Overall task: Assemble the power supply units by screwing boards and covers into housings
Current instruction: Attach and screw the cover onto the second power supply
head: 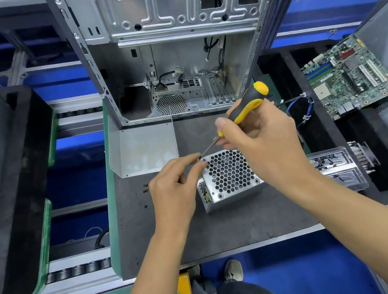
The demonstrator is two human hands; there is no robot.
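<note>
Hands meet at the far-left corner of the PSU (228,178), a silver box with honeycomb grille lying on the dark tabletop (226,230). Right hand (260,141) has a closed grip on the screwdriver (245,108), black/yellow handle, tip down at that corner. Left hand (177,185) pinches a small screw (199,159) at the tip. Loose screws (145,188) lie left of the PSU; metal cover (142,150) and open PC case (174,61) behind it, motherboard (352,76) to its far right.
</note>
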